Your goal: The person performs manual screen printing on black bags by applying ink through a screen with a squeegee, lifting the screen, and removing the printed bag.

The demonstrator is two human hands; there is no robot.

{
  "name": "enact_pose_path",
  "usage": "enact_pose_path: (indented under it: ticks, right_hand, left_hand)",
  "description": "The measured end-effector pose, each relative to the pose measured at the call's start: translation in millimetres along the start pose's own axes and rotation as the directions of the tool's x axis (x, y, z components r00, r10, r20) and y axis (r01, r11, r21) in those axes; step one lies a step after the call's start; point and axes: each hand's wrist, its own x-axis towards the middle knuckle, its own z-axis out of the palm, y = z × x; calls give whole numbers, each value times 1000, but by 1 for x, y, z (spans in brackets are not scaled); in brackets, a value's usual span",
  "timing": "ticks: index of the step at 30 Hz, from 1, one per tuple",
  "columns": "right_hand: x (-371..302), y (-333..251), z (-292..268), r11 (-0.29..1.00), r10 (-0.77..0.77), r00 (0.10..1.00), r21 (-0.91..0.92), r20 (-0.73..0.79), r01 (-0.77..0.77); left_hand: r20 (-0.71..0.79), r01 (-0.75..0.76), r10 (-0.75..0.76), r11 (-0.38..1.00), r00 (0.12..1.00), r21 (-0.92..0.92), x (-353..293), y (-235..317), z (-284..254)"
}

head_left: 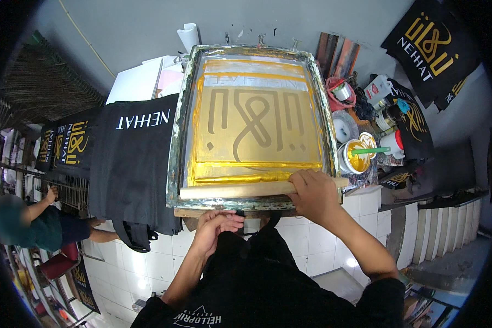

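A screen-printing frame point(175, 147) lies in front of me, its edges stained with paint. Its mesh point(218, 109) has a gold tint and shows darker, curving letter shapes. Thick gold ink point(240, 177) runs in a band along the near side. Across that near edge lies a squeegee point(218, 191) with a long pale wooden handle. My right hand point(316, 198) is closed round the handle toward its right end. Just below the frame's front edge is my left hand point(216, 227), fingers loosely stretched toward the right and holding nothing I can see.
Black printed bags point(136, 158) lie left of the frame. To the right stand a tub of gold ink point(358, 158) with a green spatula point(374, 150), jars and bottles. More black bags hang on the right wall. Another person point(38, 224) is at the far left.
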Motion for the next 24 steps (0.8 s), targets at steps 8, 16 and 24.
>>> enact_pose_path:
  ticks: [8,16,24]
  right_hand:
    - [104,84,56,994,27,991,-100,-129,-40]
    - [266,178,30,976,216,973,-50,86,-212]
    - [282,196,23,940,309,949,-171,67,-294]
  left_hand:
    - [-45,71,-72,997,996,-19,0,5,0]
    - [30,213,-219,893,975,-397,-1,11,5]
    - [261,-326,217,794,941,513,46,112,14]
